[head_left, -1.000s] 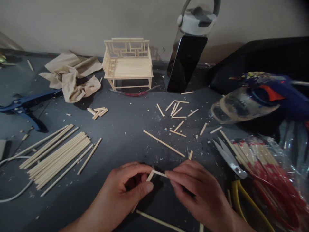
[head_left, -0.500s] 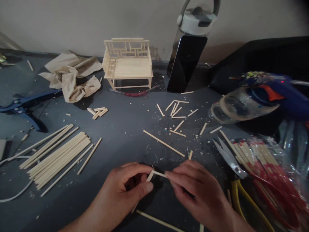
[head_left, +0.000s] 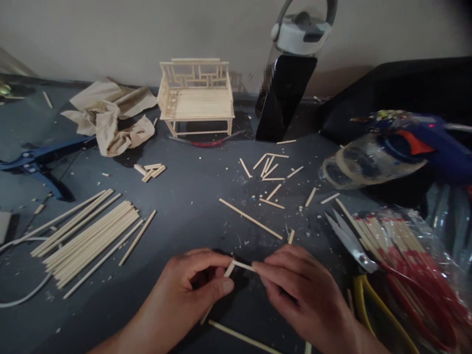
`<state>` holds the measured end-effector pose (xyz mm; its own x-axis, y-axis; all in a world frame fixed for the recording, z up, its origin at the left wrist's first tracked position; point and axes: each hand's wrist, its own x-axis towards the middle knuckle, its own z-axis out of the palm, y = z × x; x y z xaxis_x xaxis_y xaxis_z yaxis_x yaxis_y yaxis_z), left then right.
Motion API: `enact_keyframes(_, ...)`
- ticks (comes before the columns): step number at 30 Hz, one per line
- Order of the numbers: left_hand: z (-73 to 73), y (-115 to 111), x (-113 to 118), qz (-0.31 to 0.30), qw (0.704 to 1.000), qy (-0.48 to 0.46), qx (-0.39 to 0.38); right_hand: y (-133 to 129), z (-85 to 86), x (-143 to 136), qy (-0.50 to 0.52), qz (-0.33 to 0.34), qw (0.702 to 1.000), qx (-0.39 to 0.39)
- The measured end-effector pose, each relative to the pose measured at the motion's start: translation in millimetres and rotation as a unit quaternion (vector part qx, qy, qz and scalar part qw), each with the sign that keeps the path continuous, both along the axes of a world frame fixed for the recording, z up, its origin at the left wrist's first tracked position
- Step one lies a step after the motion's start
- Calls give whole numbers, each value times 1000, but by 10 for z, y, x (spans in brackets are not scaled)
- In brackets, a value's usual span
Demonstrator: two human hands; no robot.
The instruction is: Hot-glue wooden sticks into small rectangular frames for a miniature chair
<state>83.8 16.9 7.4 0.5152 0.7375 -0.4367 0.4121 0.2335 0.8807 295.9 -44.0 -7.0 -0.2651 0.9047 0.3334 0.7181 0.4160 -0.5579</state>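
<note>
My left hand point(head_left: 195, 285) pinches a thin wooden stick point(head_left: 229, 269) that slants down under the fingers. In my right hand point(head_left: 302, 285) is the end of a short pale stick point(head_left: 244, 266), whose other end meets the first stick's top at an angle. Another stick point(head_left: 291, 237) sticks up behind my right fingers; whether it is held I cannot tell. Below my hands, a longer stick point(head_left: 243, 337) lies on the dark table. Beyond them rests a loose long stick point(head_left: 250, 218), with several short cut pieces point(head_left: 271, 167) farther back.
A miniature wooden bench point(head_left: 201, 103) stands near the wall, beside crumpled paper point(head_left: 110, 118). Stick bundles point(head_left: 92, 243) and a blue cutter point(head_left: 37, 160) lie left. Right are a phone point(head_left: 285, 98), bottle point(head_left: 304, 34), glue gun point(head_left: 413, 132), scissors point(head_left: 356, 250) and bagged sticks point(head_left: 409, 250).
</note>
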Motion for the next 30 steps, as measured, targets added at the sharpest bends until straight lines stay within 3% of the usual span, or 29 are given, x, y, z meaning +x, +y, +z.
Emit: enact_keyframes(30,-24,2,-13,1,1000,0,-19,-31,-42,0,17,12,1000,-8)
